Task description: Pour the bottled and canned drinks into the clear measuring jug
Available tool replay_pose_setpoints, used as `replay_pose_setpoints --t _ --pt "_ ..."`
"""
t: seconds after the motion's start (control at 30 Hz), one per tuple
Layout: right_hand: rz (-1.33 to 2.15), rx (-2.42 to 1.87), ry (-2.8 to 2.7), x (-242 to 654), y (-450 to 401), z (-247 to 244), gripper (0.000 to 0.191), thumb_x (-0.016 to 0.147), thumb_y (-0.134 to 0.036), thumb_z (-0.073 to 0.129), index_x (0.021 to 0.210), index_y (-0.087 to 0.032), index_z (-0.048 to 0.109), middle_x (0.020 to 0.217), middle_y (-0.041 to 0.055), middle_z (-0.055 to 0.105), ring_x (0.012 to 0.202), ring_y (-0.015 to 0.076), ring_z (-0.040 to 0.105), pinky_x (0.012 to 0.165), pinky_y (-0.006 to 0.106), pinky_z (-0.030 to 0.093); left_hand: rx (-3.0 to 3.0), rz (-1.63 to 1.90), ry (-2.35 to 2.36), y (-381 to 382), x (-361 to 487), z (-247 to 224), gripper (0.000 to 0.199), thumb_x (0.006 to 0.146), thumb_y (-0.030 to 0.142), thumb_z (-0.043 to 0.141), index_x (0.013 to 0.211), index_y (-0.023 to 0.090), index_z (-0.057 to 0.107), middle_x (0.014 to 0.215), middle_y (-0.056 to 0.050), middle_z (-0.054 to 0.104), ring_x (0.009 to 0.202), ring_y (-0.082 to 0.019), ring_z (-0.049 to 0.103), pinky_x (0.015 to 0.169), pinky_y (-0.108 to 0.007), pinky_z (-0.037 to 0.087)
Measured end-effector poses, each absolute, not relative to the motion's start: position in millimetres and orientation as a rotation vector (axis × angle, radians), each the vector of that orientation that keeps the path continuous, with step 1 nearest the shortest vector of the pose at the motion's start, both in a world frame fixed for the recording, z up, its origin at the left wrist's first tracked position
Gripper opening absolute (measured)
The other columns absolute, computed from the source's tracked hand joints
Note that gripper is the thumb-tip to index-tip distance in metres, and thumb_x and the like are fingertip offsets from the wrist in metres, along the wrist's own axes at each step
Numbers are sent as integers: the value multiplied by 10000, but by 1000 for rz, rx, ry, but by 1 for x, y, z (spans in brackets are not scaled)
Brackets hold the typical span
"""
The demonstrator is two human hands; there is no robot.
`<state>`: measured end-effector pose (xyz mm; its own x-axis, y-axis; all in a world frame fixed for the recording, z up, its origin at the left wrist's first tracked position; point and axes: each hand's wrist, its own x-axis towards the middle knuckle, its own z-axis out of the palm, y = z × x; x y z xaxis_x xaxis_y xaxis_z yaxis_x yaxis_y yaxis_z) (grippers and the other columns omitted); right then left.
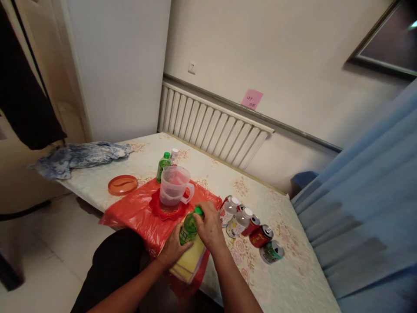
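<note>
A green plastic bottle (189, 228) is tilted slightly between my two hands, above a yellow cloth (189, 263). My left hand (174, 247) wraps round the bottle's lower body. At the top, the fingers of my right hand (208, 225) are closed on its green cap (198, 211). Just beyond stands a clear plastic measuring jug (174, 187) with its handle to the right. It rests on a red scalloped dish (154, 204). Under these lies a red plastic sheet (130, 215).
Two more bottles, one green-capped (163, 166), stand behind the jug. An orange lid (123, 185) lies left. On the right are white-capped bottles (239, 224) and several drink cans (261, 236). Crumpled blue-white fabric (87, 157) hangs over the table's left edge. A blue curtain (365, 195) borders the right.
</note>
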<state>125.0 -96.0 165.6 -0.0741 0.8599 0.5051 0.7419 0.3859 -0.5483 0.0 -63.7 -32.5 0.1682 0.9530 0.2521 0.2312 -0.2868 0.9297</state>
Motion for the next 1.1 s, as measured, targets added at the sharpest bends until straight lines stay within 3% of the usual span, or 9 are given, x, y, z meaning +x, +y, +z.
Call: replay_pose_setpoints --t 0.33,0.63,0.87,1.1 --pt "306 -1256 -1553 136 -84 164 252 839 -254 518 1033 -175 658 995 67 648 894 194 587 799 307 466 1683 1141 1189 -64 -5 -31 633 683 313 715 1254 156 490 1209 -139 627 1127 -298 613 991 -486 480" --pt "706 -1603 -1156 169 -60 78 287 625 -295 642 877 -164 684 614 -31 588 570 148 539 556 253 454 1534 1183 1215 -72 -29 -12 585 702 388 702 1204 162 504 1135 -120 666 1070 -296 643 952 -479 508" --pt "931 -1701 -1126 158 -57 40 216 735 -398 532 692 -190 575 489 -47 531 420 124 502 434 226 419 1538 1169 1282 -75 -63 -8 618 670 419 687 1199 158 500 1134 -121 674 1066 -296 647 959 -466 510" --pt "961 -1895 -1159 150 -46 17 206 777 -327 464 663 -191 569 475 -42 531 394 121 499 393 204 369 1548 1144 1339 -77 -90 -16 601 701 469 690 1189 160 523 1107 -106 696 1042 -296 662 929 -442 531"
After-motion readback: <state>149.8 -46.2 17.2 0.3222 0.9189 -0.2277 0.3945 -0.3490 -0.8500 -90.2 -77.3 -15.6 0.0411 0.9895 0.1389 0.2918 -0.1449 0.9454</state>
